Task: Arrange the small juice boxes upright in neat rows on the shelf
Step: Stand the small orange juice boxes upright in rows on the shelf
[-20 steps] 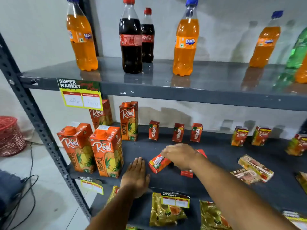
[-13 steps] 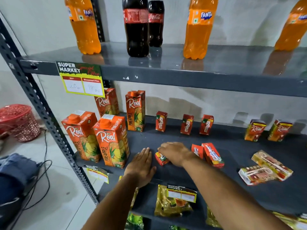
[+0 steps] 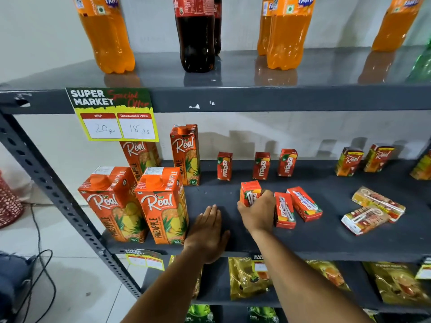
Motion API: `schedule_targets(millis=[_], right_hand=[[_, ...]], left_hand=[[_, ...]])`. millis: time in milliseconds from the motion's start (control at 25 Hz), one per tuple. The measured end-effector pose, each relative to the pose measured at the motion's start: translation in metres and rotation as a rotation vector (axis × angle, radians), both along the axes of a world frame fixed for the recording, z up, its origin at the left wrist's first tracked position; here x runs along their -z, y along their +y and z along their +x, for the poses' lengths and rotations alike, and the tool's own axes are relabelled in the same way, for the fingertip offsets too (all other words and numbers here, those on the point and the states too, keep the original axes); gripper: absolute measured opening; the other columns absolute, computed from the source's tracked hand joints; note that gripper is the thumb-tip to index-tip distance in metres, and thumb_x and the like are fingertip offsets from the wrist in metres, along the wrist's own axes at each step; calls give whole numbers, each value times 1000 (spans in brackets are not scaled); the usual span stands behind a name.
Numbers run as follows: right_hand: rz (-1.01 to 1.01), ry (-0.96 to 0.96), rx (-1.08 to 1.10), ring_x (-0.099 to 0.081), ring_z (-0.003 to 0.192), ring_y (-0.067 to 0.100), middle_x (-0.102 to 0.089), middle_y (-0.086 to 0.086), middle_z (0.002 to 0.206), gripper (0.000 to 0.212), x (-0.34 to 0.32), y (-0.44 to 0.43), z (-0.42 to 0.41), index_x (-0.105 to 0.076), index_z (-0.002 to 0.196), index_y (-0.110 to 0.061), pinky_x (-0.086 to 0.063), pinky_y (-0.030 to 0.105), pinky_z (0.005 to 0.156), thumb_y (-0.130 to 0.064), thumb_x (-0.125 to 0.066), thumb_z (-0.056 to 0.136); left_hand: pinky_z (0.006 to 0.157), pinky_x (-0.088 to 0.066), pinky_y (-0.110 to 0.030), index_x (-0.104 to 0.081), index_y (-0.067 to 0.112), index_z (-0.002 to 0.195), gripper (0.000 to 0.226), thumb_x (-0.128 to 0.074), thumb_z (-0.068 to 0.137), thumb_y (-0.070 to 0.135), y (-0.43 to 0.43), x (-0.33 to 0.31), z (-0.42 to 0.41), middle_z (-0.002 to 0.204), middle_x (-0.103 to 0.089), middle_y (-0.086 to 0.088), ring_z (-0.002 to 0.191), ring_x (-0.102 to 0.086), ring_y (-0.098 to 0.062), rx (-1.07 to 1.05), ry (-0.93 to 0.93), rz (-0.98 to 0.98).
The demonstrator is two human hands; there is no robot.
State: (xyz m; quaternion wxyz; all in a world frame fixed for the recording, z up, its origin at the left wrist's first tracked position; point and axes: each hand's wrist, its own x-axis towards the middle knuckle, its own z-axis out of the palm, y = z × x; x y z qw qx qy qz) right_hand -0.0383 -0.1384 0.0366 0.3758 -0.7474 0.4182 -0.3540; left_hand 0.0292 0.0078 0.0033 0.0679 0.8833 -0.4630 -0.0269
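Observation:
My right hand (image 3: 257, 212) grips a small red Maaza juice box (image 3: 250, 192) and holds it upright on the dark middle shelf (image 3: 326, 238). Three small Maaza boxes (image 3: 261, 165) stand upright in a row at the back. Two more red boxes (image 3: 295, 207) lie flat just right of my right hand. My left hand (image 3: 207, 231) rests flat, palm down, on the shelf's front edge with nothing in it. Two small Real boxes (image 3: 365, 160) stand at the back right, and two others (image 3: 370, 209) lie flat in front of them.
Several large Real pineapple cartons (image 3: 135, 201) stand at the shelf's left. Fanta and cola bottles (image 3: 194, 33) line the top shelf, with a price tag (image 3: 114, 115) on its edge. Gold packets (image 3: 249, 276) fill the lower shelf. A red basket (image 3: 9, 201) and cables lie on the floor.
My right hand has taken a lying red box and stood it upright, a little further back on the shelf. The left hand has stayed flat at the front edge.

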Motion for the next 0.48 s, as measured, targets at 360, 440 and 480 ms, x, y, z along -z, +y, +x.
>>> schedule_targets(millis=[360, 440, 480], right_hand=[[-230, 367, -166, -59, 101, 30, -59, 13, 110, 85, -75, -33, 2, -53, 110, -11, -53, 37, 76, -79, -60, 60], [-199, 585, -236, -63, 79, 26, -64, 9, 87, 75, -83, -36, 9, -58, 85, -11, -50, 32, 58, -82, -56, 60], [-186, 652, -253, -61, 69, 23, -62, 5, 76, 69, -85, -35, 12, -55, 74, -13, -45, 29, 52, -80, -59, 61]], left_hand=[[116, 5, -35, 0, 6, 151, 74, -20, 96, 53, -2, 3, 0, 163, 4, -11, 148, 6, -23, -6, -4, 17], [116, 4, -36, -1, 6, 151, 74, -19, 96, 53, -2, 3, 0, 163, 3, -11, 148, 5, -24, -7, -12, 24], [116, 4, -35, -1, 6, 151, 74, -18, 96, 53, -2, 3, 0, 163, 3, -11, 148, 5, -23, -9, -15, 26]])
